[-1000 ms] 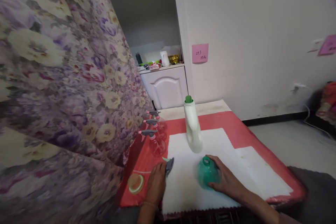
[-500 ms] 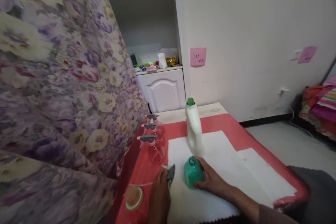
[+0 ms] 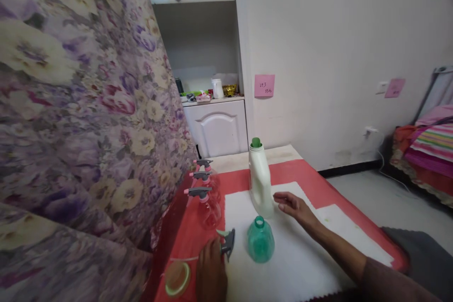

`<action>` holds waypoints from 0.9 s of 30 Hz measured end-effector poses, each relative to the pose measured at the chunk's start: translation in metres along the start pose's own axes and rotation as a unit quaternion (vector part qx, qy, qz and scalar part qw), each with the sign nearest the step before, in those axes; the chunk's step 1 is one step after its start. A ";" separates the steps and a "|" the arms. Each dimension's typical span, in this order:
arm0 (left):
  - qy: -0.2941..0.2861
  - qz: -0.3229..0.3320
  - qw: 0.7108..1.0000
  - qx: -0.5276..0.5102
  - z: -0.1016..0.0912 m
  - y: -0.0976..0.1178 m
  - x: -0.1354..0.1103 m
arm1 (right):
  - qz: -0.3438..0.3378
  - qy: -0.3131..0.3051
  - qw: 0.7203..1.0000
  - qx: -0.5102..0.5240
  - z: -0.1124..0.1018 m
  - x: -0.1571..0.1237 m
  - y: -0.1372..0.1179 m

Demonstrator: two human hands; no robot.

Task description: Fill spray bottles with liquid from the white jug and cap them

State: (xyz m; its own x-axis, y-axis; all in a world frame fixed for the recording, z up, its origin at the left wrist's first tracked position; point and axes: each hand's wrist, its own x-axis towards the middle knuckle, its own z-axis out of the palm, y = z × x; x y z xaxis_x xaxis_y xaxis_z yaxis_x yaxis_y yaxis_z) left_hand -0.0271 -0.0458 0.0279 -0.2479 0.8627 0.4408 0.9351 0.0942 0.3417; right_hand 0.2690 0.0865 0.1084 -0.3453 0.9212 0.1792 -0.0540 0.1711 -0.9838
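My left hand [image 3: 211,266] is closed around a dark grey spray trigger head [image 3: 228,242], whose thin pale tube [image 3: 186,259] sticks out to the left. A translucent green spray bottle body [image 3: 261,240] stands upright with its neck uncovered, on a white cloth [image 3: 290,269]. Behind it rises a pale green jug [image 3: 261,181] with a handle; something green shows in its mouth. My right hand [image 3: 292,206] is beside the jug's right side, fingers stretched toward it and nothing in them. Whether the fingertips touch the jug is hard to see.
Three clear spray bottles with pink and grey heads [image 3: 208,210] stand in a row at the left of the red-covered table [image 3: 297,170]. A round lid-like ring [image 3: 177,279] lies near the front left. A floral curtain [image 3: 106,127] hangs along the left edge.
My right hand has let go of the green bottle body and moved up and right to the jug. My left hand still grips the trigger head. The view has tilted up slightly.
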 end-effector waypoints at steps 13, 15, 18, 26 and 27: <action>-0.131 0.014 0.944 -0.302 0.034 0.069 -0.003 | -0.005 0.039 0.999 0.026 0.041 0.071 -0.015; -0.146 -0.006 0.936 -0.320 0.033 0.074 0.001 | -0.004 0.048 0.999 0.022 0.039 0.075 -0.013; -0.161 -0.038 0.930 -0.327 0.029 0.079 0.005 | -0.007 0.065 0.998 0.012 0.026 0.079 -0.014; -0.169 -0.050 0.917 -0.359 0.015 0.083 0.009 | -0.008 0.099 0.994 -0.040 -0.035 0.055 -0.046; -0.166 -0.048 0.916 -0.361 0.015 0.081 0.010 | -0.007 0.097 0.994 -0.045 -0.043 0.047 -0.051</action>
State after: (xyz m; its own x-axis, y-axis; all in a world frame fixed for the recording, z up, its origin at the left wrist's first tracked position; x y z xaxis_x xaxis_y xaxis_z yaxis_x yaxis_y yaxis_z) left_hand 0.0505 -0.0221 0.0472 -0.1177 0.9826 0.1434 0.4724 -0.0716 0.8784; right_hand 0.2957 0.1361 0.1678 -0.1570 0.9673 0.1990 0.0298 0.2060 -0.9781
